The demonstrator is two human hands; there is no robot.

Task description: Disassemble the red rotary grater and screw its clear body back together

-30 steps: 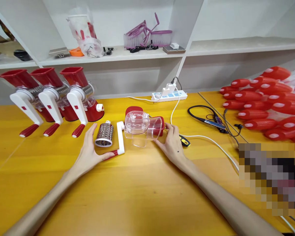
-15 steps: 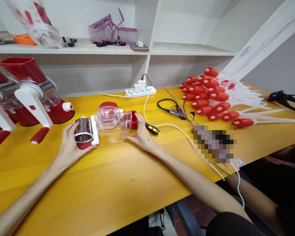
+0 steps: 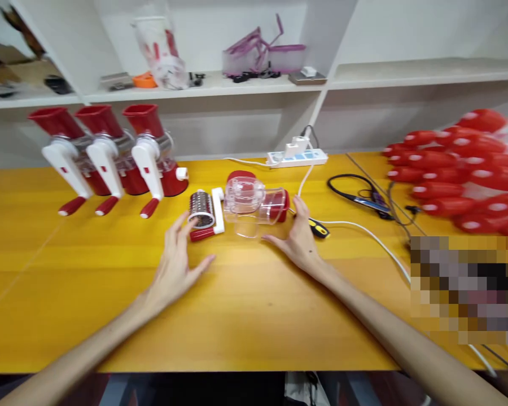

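On the yellow table, a metal grater drum stands beside a white crank handle with a red grip. My left hand is just in front of them, thumb and fingers spread, holding nothing; its fingertips reach close to the drum's lower edge. To the right sits a clear plastic grater housing, with a red part behind it and a red piece at its right end. My right hand is beside that end, thumb and fingers apart; whether a fingertip touches the red piece is unclear.
Several assembled red-and-white drum graters stand at the back left. Behind are a power strip and white shelves. A yellow-and-black screwdriver handle, a white cable, a neckband earphone and a pile of red-handled items lie rightward.
My left hand has drawn back from around the grater drum, and its fingers have spread. My right hand stays by the housing's right end. The camera view has swung left.
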